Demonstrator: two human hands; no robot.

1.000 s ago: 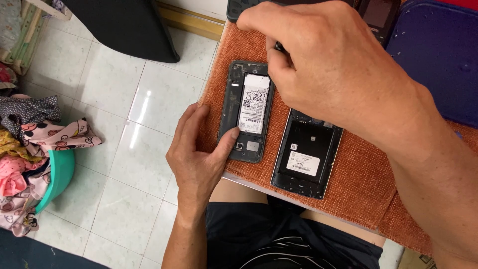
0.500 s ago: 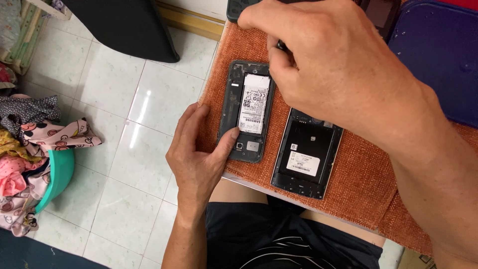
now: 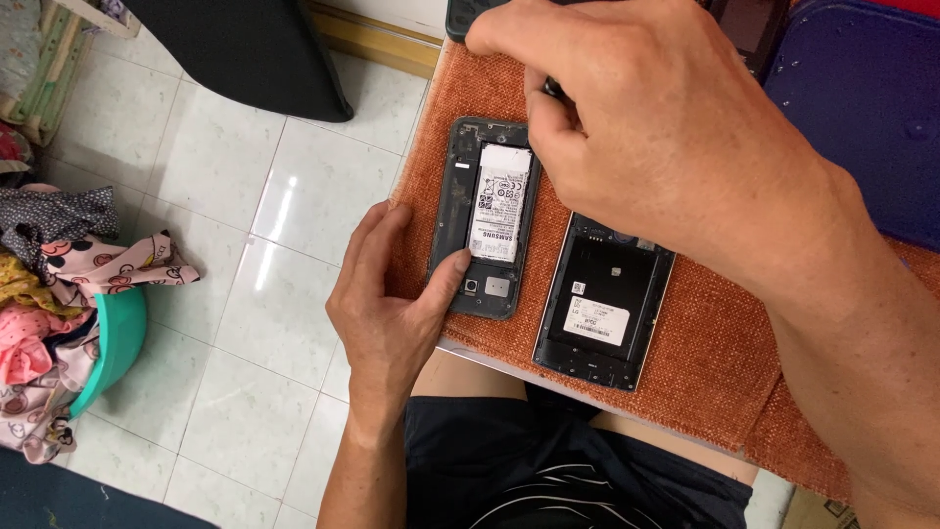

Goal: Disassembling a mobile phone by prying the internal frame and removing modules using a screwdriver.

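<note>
An opened phone (image 3: 487, 220) with its back cover off lies on an orange woven mat (image 3: 705, 353), showing a white-labelled battery. My left hand (image 3: 387, 304) rests at its lower left edge, thumb pressed on the phone's bottom corner and fingers on the mat's edge. My right hand (image 3: 666, 127) hovers over the phone's upper right corner, fingers pinched on a small dark tool (image 3: 551, 88), most of it hidden. A second opened phone (image 3: 604, 302), black inside with a white sticker, lies to the right.
A blue lid or tray (image 3: 862, 108) sits at the upper right. A dark device (image 3: 460, 15) lies at the mat's top edge. On the white tiled floor (image 3: 245, 245) at left is a green basin (image 3: 113, 348) with clothes. My dark shorts (image 3: 548, 470) are below.
</note>
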